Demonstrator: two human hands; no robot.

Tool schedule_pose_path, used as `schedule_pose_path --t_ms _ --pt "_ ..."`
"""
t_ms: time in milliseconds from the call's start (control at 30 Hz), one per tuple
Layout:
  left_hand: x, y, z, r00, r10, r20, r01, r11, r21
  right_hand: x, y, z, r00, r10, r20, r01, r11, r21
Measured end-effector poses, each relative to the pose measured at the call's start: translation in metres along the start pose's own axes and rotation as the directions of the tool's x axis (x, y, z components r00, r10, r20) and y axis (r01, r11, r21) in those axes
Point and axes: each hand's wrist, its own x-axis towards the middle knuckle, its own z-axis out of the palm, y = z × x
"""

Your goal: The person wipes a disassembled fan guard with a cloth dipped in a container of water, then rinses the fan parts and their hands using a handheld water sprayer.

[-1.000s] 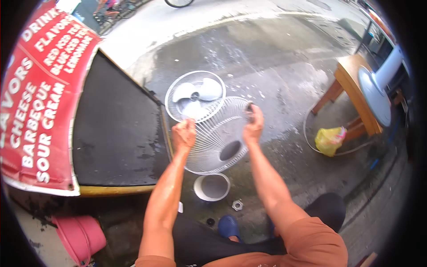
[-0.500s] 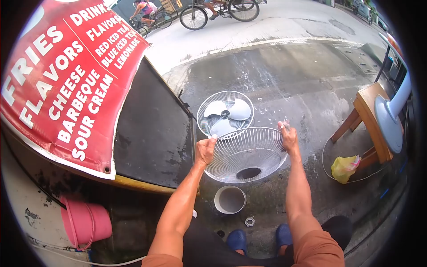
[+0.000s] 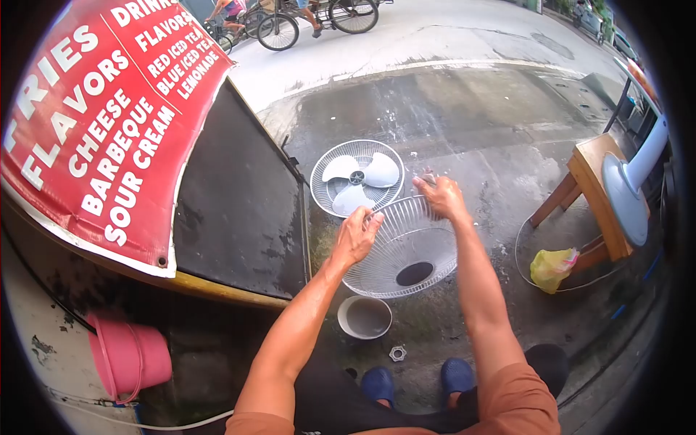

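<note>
A white wire fan guard (image 3: 428, 250) with a dark round centre hangs tilted in front of me. My left hand (image 3: 357, 235) is closed on its upper left rim, with the fingers curled over the wires. On the upper right rim, my right hand (image 3: 444, 197) is closed too. Just beyond the guard, white fan blades (image 3: 380, 170) rest in a second round wire guard (image 3: 316, 190) on the wet ground. Below the held guard stands a small white tub (image 3: 389, 322) of greyish water. A hexagonal nut-like piece (image 3: 397, 353) lies near my blue shoes.
A dark stand (image 3: 239, 203) with a red menu banner (image 3: 138, 130) borders the left, above a pink bucket (image 3: 145, 359). At right, a wooden stool (image 3: 580, 163) supports a pale blue fan base (image 3: 625, 199); a yellow plastic bag (image 3: 549, 271) lies beside it. A pedal tricycle (image 3: 319, 18) passes on the road.
The held guard has turned and its near side now faces more to the right. My hands have come closer together along its rim. The tricycle has moved left.
</note>
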Motion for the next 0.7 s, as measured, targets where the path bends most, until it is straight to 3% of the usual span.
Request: schedule_pose_path --t_ms 67,100,167,300,367,467,567,600,700 --pt "0.0 -0.003 0.008 0.998 -0.05 -0.048 0.053 0.997 0.06 -0.004 -0.005 0.008 0.998 0.017 -0.054 -0.009 0.991 0.135" --pt "0.002 -0.004 0.011 0.995 -0.069 -0.071 0.075 0.993 0.09 -0.005 -0.002 0.016 0.97 -0.046 -0.237 0.094 0.976 0.196" --pt "0.006 -0.008 0.017 0.992 -0.059 -0.115 0.076 0.985 0.152 -0.01 0.003 0.031 0.796 -0.131 -0.591 0.334 0.909 0.249" --pt "0.01 -0.005 0.023 0.986 -0.066 -0.151 0.096 0.974 0.206 -0.049 0.004 0.058 0.693 -0.185 -0.697 0.387 0.911 0.143" --pt "0.013 -0.004 0.028 0.984 -0.067 -0.168 0.1 0.976 0.194 -0.071 -0.005 0.082 0.625 -0.481 -0.614 0.482 0.857 -0.181" --pt "0.018 -0.029 0.037 0.974 0.017 -0.224 0.02 0.986 0.163 -0.089 -0.031 0.099 0.63 -0.577 -0.52 0.589 0.791 -0.164" --pt "0.018 -0.047 0.037 0.961 -0.017 -0.276 0.048 0.993 0.106 -0.072 -0.025 0.097 0.606 -0.691 -0.394 0.688 0.704 -0.175" --pt "0.019 -0.031 0.031 0.953 -0.153 -0.262 0.177 0.982 0.07 -0.062 -0.02 0.091 0.604 -0.713 -0.357 0.706 0.686 -0.176" --pt "0.023 -0.044 0.034 0.962 -0.149 -0.228 0.171 0.982 0.082 -0.045 -0.012 0.073 0.616 -0.726 -0.307 0.714 0.679 -0.172"
